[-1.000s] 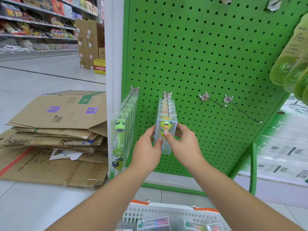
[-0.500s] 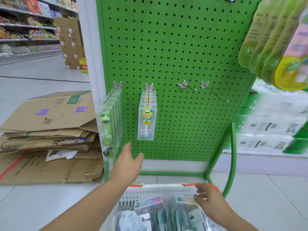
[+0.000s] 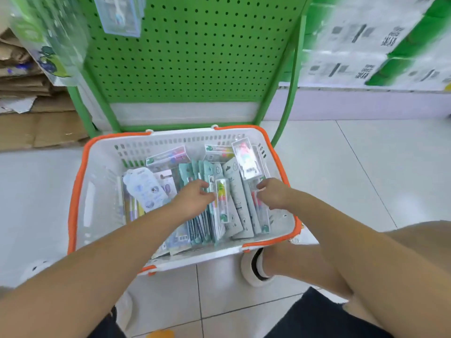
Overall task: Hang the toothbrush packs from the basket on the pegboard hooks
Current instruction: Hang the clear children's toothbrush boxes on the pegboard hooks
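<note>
- Both hands down in white basket w/ orange rim, basket on tiled floor just in front of green pegboard.
- Left hand: fingers curled, thumb against edge of clear toothbrush pack standing upright mid-basket; looks like a pinch on that pack, though blur makes it hard to be sure.
- Right hand: fingers curled down onto clear packs at right side of basket, touching them; cannot tell if anything actually gripped.
- Basket contents: row of teal/grey flat packs upright in middle, white round-topped card pack at left, clear box packs lying along far wall, pink-figure clear pack leaning far right.
- Pegboard: bottom of one hung clear pack visible top centre; more hung clear packs blurred at top left edge.
- Flattened cardboard stacked on floor left of stand.
- Stacked green-and-white cartons right of stand, blurred.
- White shoe near basket's near-right corner.
</note>
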